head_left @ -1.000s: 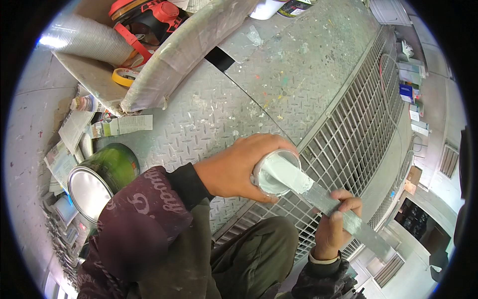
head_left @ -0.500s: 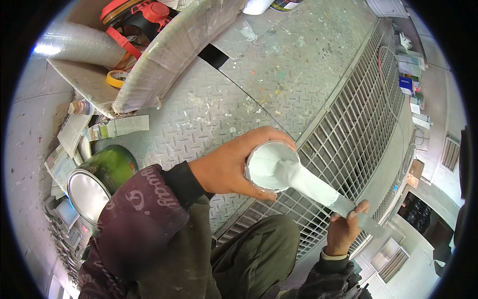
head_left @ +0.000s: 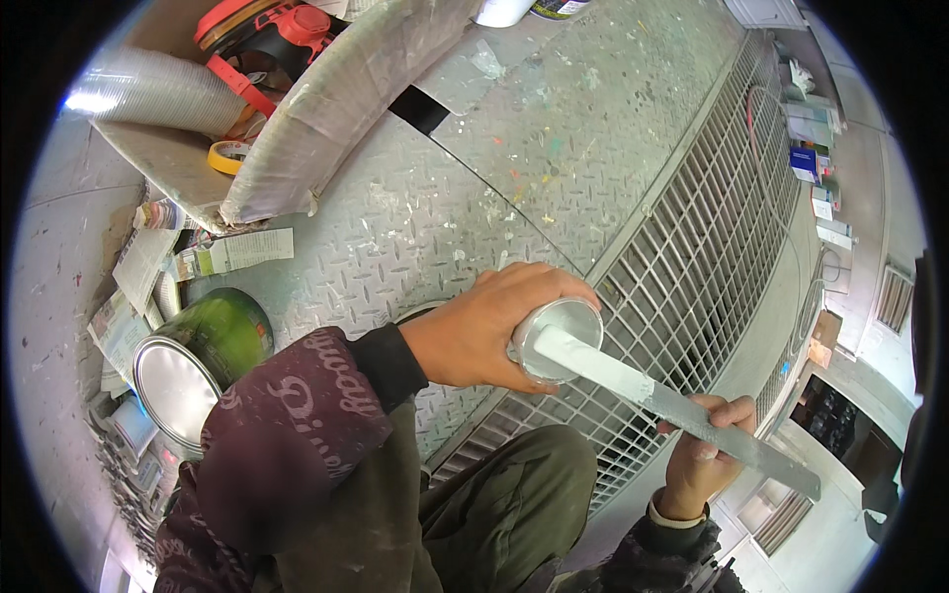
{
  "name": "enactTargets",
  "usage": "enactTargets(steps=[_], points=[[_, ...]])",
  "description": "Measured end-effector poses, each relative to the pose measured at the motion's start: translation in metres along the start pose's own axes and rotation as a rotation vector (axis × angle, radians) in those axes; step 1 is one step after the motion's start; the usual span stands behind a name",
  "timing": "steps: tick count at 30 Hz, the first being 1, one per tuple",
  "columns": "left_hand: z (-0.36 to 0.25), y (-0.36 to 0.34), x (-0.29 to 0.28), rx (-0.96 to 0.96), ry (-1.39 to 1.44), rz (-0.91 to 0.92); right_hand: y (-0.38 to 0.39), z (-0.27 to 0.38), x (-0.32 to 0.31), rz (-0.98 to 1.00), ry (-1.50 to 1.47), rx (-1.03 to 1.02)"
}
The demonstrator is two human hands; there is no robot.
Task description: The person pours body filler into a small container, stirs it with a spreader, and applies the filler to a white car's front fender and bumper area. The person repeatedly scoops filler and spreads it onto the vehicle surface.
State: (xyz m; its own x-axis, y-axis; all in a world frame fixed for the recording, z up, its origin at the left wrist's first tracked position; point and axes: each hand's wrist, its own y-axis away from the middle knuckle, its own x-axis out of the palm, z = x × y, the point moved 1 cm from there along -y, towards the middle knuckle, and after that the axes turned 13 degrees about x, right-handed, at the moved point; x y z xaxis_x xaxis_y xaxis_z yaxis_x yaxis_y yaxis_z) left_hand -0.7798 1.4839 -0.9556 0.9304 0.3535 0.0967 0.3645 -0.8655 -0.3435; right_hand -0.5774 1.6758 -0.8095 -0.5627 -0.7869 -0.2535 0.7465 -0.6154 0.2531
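My left hand (head_left: 499, 331) is wrapped around a clear plastic cup (head_left: 585, 318) above the floor grating. White paint coats the lower end of a flat grey stirring stick (head_left: 732, 435), which reaches into the cup. My right hand (head_left: 707, 455) pinches the stick's bare part, and its plain end sticks out past my fingers. How much paint the cup holds cannot be made out. Part of a round rim (head_left: 420, 310) shows behind my left wrist; the rest of it is hidden.
A green paint can (head_left: 225, 331) lies or stands beside newspapers (head_left: 237, 252) at left. Up left, a box (head_left: 346, 99) holds stacked cups (head_left: 163, 89), yellow tape (head_left: 227, 156) and a black-and-red respirator (head_left: 287, 40). Metal grating (head_left: 682, 267) adjoins the tread-plate floor (head_left: 395, 217), which has a dark rectangular hole (head_left: 419, 109).
The cup has turned, so less white shows inside it. My right hand has shifted slightly right, and more of the stick's bare end shows beyond it. A round rim has appeared behind my left wrist.
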Motion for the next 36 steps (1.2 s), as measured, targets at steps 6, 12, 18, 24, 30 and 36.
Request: enactTargets(steps=[6, 12, 18, 24, 30, 36], points=[[-0.001, 0.002, 0.004, 0.056, -0.018, -0.030, -0.010, -0.019, 0.023, -0.251, -0.056, 0.177], [-0.002, 0.002, 0.004, 0.026, 0.082, -0.097, -0.012, -0.048, 0.033, -0.338, -0.327, 0.329], [-0.006, 0.005, 0.002, 0.011, 0.141, -0.179, -0.006, -0.071, 0.012, -0.385, -0.426, 0.304], [-0.001, 0.009, -0.002, -0.033, 0.199, -0.217, -0.001, -0.073, -0.019, -0.452, -0.320, 0.257], [0.001, 0.007, -0.004, -0.058, 0.098, -0.159, 0.002, -0.066, -0.012, -0.268, -0.620, 0.225], [-0.005, 0.000, 0.000, -0.028, 0.119, -0.161, -0.009, -0.074, 0.029, -0.295, -0.740, 0.502]])
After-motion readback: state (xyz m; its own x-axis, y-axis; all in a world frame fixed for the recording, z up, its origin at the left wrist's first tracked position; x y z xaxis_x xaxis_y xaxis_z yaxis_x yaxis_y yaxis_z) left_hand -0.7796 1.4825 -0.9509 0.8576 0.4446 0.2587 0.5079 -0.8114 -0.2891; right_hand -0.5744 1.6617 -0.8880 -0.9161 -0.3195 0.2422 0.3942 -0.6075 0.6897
